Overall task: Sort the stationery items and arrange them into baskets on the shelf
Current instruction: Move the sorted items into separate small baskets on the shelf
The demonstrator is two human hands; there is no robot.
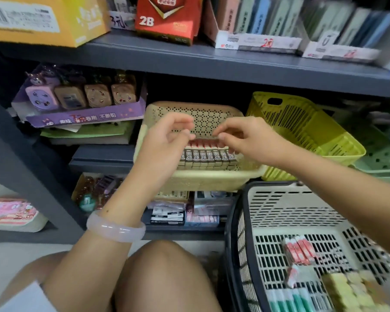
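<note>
A cream perforated basket point(198, 179) sits tilted on the middle shelf. Inside it a row of small red-and-gold 2B lead boxes point(208, 155) stands packed side by side. My left hand point(167, 143) hovers at the row's left end, fingers curled with thumb and forefinger close together; I cannot tell whether they pinch a box. My right hand point(241, 136) is at the row's right end, its fingertips on the tops of the boxes. On the floor at lower right, a large shopping basket point(286, 212) holds red-white packs point(299, 251), green pens point(288, 300) and yellow blocks point(347, 291).
A yellow basket point(306, 129) and a green basket point(383, 156) stand to the right on the shelf. A purple sharpener display box point(81, 102) is at left. Above, a red 2B carton point(167, 19). My knee point(164, 273) is below.
</note>
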